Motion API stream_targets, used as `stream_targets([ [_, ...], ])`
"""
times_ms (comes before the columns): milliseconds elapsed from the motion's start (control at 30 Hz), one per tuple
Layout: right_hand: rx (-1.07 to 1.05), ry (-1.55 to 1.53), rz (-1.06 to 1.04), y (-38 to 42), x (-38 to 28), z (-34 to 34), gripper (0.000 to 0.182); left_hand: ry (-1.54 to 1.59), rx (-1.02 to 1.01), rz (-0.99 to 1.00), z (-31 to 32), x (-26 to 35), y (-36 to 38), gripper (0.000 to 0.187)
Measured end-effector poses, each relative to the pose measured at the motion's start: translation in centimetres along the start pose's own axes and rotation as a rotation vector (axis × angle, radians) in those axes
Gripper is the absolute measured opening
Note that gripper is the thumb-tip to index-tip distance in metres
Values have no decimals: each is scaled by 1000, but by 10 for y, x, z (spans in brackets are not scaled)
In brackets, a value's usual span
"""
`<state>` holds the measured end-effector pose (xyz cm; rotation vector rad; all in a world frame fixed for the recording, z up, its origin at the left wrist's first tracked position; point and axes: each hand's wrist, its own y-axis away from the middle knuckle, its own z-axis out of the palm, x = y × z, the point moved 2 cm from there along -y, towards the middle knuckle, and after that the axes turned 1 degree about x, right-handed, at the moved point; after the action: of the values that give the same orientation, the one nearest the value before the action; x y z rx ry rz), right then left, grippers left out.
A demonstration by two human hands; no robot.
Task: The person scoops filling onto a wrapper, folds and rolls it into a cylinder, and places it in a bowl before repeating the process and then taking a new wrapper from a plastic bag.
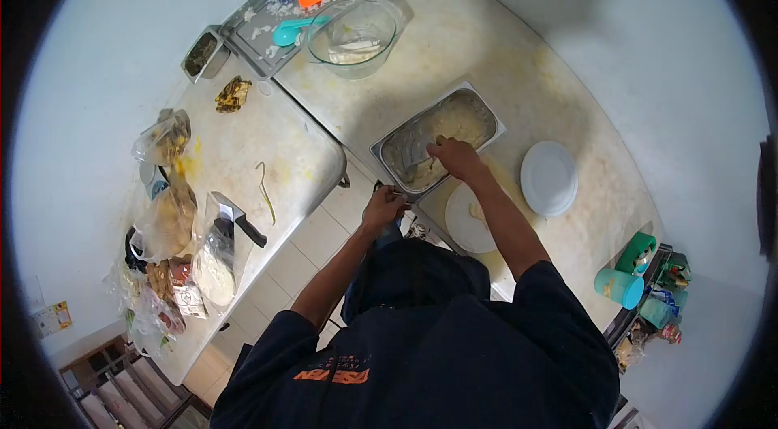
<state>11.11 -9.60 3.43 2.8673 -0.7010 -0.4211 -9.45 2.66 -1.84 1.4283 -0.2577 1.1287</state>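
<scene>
A rectangular metal pan (493,115) with a pale, creamy mixture (458,119) in it lies in front of me on the table. My right hand (456,157) is over the pan, its fingers closed and pointing down into the mixture. What they grip is too small to make out. At the pan's near left corner, my left hand (386,207) has its fingers curled against the rim. Partly under my right forearm is a white plate (459,226) with a pale piece on it. A second white plate (549,178) stands to the right.
At the back, a metal tray (267,60) bears blue, orange and teal spoons and white crumbs, beside a glass bowl (356,68). On the left table lie a knife (243,221) and several plastic bags (166,218). A teal-lidded container (620,289) stands at right. A gap separates the tables.
</scene>
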Motion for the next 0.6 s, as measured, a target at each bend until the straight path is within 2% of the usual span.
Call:
stream_targets([
  [67,-32,-65,3,8,9,-7,30,5,2,-12,1,-1,3,28],
  [167,138,-126,229,7,19,-8,27,-2,10,-13,2,1,3,28],
  [267,89,-73,189,14,19,-5,25,-22,14,-3,1,1,3,26],
  [367,-88,-116,36,27,16,-13,22,-20,12,15,0,-4,-3,23],
  [467,124,-164,180,33,23,-19,20,-11,5,30,-3,-13,-10,22],
  [600,137,-37,247,34,29,-13,16,-66,30,32,0,-9,-8,21],
])
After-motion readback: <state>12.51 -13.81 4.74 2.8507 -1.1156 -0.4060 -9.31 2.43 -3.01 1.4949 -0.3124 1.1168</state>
